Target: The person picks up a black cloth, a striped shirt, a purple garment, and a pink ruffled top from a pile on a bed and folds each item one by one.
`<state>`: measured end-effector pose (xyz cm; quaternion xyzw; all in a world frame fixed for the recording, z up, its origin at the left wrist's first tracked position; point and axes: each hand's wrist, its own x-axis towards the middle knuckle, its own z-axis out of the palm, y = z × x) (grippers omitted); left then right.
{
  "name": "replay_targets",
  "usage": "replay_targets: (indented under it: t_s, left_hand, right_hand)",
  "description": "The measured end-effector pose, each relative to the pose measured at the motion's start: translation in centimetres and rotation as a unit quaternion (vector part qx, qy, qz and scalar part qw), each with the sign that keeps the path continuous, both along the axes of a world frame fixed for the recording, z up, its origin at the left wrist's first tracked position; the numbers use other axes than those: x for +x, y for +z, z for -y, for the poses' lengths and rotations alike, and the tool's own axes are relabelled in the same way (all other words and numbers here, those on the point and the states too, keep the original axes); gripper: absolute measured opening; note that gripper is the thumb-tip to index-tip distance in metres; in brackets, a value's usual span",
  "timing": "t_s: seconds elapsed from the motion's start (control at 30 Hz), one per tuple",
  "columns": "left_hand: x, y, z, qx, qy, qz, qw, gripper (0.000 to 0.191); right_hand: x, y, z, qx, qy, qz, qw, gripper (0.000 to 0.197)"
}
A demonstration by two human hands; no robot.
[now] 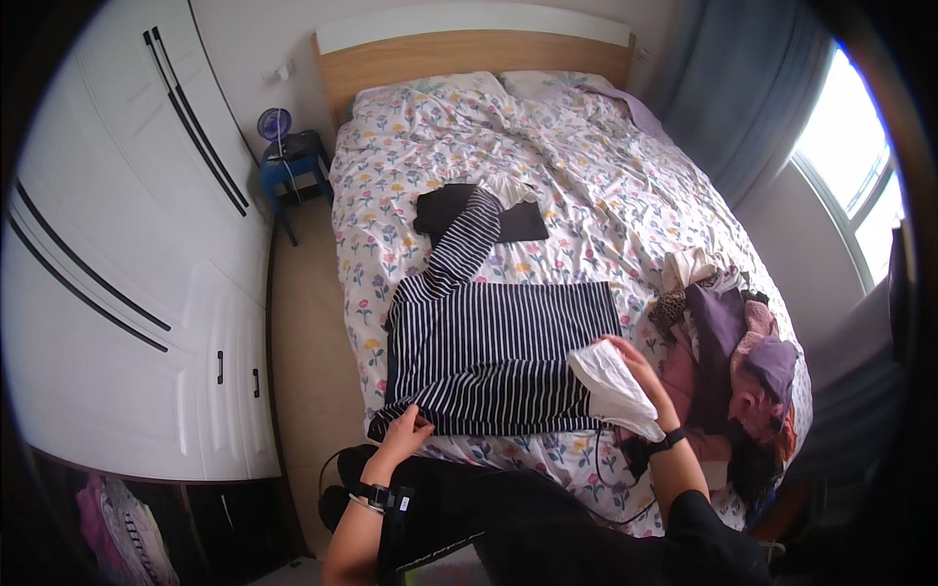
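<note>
A black-and-white striped long-sleeved top (506, 322) lies spread sideways on the floral bedding, one striped sleeve stretching up towards the headboard. My left hand (412, 431) pinches the top's fabric at its lower left corner. At the other end, my right hand (641, 373) is at the white cuff (614, 388) of the near sleeve, which lies folded along the top; its fingers are partly hidden behind the white cloth. Beyond the top rests a dark folded garment (524, 222), partly covered by the far sleeve and its white cuff (509, 192).
A heap of purple, pink and patterned clothes (714, 344) lies on the bed's right side. White wardrobe doors (146, 256) stand on the left. A blue stool (293, 167) with a small fan (274, 124) is beside the bed. A thin dark cable (601, 469) crosses the bed's near edge.
</note>
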<state>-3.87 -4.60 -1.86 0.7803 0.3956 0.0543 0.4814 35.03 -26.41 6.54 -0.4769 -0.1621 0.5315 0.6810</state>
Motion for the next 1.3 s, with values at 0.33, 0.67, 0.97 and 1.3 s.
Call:
replay_targets:
  t_s: [0.33,0.67,0.97,1.3]
  left_hand:
    - [0.1,-1.8,-1.2,-0.448,0.205,0.218,0.842,0.024]
    - [2.1,-4.5,-2.3,-0.544,0.348,0.23,0.728,0.021]
    - [-0.3,-1.0,-0.3,-0.547,0.272,0.275,0.743,0.013]
    - [-1.3,-2.9,1.2,-0.518,0.278,0.226,0.777,0.014]
  right_hand:
    - [-2.2,-4.9,6.2,-0.241,-0.096,0.019,0.966,0.067]
    - [-7.2,-5.3,4.6,-0.35,-0.082,0.595,0.719,0.079]
    - [0.8,-9.7,8.3,-0.139,-0.293,0.172,0.93,0.017]
    - [2.9,-10.6,9.4,-0.176,-0.225,0.193,0.939,0.018]
